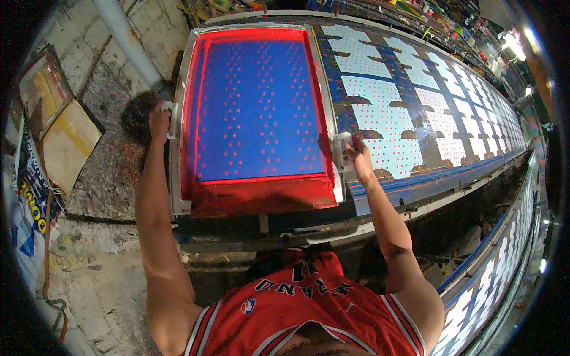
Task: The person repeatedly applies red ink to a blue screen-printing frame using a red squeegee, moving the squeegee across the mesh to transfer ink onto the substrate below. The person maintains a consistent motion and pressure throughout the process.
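A screen printing frame (258,110) lies at the left end of a long printing table, with a blue mesh dotted in red. Red ink (264,197) coats its borders, thickest along the near edge. At the frame's left side, my left hand (159,123) is closed around a pale handle (170,113). My right hand (360,160) grips a matching white handle (341,149) on the right side. Both arms reach forward, one along each side of the frame. Whatever lies beneath the screen is hidden.
Rows of pale cut fabric pieces (386,123) with coloured dots cover the table (380,191) to the right. A second table (484,285) with white pieces runs along the lower right. Cardboard (70,142) leans at the left, near a pale pole (127,38).
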A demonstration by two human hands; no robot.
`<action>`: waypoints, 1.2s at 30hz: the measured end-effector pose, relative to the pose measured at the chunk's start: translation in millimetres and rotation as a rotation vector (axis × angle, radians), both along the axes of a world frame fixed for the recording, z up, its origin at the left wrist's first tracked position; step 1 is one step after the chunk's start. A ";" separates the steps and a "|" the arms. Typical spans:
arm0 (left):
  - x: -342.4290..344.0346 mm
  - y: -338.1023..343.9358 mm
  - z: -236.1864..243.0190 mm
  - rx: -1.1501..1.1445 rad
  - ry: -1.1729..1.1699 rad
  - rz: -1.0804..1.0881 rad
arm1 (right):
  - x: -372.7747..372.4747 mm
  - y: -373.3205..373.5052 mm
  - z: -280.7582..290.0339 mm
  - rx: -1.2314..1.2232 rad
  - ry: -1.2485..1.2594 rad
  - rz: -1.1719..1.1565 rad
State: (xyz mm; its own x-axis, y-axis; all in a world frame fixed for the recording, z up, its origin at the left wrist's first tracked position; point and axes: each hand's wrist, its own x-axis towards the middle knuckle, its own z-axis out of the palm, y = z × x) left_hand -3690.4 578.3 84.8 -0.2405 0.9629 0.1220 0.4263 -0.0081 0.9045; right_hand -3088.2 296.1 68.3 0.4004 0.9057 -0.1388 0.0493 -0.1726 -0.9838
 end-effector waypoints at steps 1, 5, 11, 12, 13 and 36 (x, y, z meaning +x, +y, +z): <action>-5.7 -2.0 -11.2 0.019 0.058 0.001 | -6.9 -2.1 -4.7 -0.012 -0.027 -0.013; -8.2 -26.2 -38.9 0.027 0.009 0.041 | -16.9 -15.8 -21.1 -0.029 0.027 0.007; 3.9 -64.2 -41.1 -0.146 -0.255 0.114 | -16.7 -34.3 -39.9 -0.017 0.004 -0.036; 4.1 -69.5 -41.9 -0.141 -0.266 0.096 | -16.6 -36.8 -41.6 -0.001 0.006 -0.050; 3.5 -76.3 -43.5 -0.137 -0.276 0.078 | -16.8 -39.7 -42.7 0.015 0.008 -0.063; 28.5 -104.4 -82.9 -0.130 -0.274 0.071 | 15.0 -68.4 -37.7 -0.086 0.077 -0.064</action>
